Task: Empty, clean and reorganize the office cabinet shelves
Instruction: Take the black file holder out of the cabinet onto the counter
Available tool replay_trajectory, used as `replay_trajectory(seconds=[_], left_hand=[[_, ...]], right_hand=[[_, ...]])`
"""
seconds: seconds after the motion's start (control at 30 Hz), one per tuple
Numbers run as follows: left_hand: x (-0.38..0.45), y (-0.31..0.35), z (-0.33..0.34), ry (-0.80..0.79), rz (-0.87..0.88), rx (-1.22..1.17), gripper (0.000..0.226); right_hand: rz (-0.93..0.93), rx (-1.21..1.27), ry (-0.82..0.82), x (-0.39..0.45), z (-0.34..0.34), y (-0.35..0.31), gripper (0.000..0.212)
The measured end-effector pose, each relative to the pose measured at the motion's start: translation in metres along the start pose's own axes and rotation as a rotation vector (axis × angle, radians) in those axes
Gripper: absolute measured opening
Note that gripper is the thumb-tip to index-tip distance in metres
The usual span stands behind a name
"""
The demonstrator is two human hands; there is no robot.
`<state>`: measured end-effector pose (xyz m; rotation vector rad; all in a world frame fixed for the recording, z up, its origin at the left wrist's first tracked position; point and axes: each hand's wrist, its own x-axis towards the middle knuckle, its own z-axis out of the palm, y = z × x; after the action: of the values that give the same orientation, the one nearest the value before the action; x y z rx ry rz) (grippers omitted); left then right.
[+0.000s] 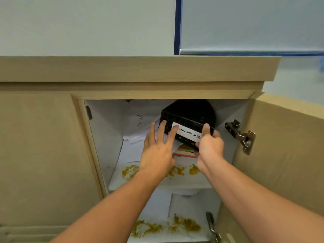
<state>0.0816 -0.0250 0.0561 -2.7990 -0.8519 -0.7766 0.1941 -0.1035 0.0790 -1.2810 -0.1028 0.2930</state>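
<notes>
A black perforated magazine holder (189,118) with a white handwritten label lies tilted on the upper shelf (182,181) of the open cabinet. My right hand (209,146) grips its right front corner, thumb on top. My left hand (157,148) reaches in with straight, spread fingers that touch the holder's front left face. Loose white papers (135,123) are piled behind and left of the holder. Under the holder lie a yellow item and a red-edged flat item (185,154), partly hidden by my hands.
Yellow crumbs (128,171) are scattered along the upper shelf's front and on the lower shelf (185,224). The right cabinet door (280,155) stands open with its metal hinge (245,139) exposed. The left door (40,155) is closed. A wooden top overhangs the opening.
</notes>
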Motion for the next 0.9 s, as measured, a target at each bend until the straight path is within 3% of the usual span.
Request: replay_trajectory(seconds=[0.17, 0.43, 0.7, 0.9], left_hand=[[-0.031, 0.007, -0.014, 0.16, 0.085, 0.104, 0.122], [-0.09, 0.039, -0.068, 0.222, 0.036, 0.053, 0.131], [-0.145, 0.059, -0.152, 0.448, -0.093, -0.139, 0.102], [-0.188, 0.065, -0.235, 0.584, -0.299, -0.467, 0.106]], right_hand=[[-0.003, -0.052, -0.016, -0.049, -0.033, -0.014, 0.025], [-0.1, -0.244, -0.11, -0.15, -0.081, -0.074, 0.032], [-0.576, -0.684, -0.309, -0.226, -0.115, -0.144, 0.023], [-0.926, -0.42, -0.328, -0.271, -0.111, -0.197, 0.018]])
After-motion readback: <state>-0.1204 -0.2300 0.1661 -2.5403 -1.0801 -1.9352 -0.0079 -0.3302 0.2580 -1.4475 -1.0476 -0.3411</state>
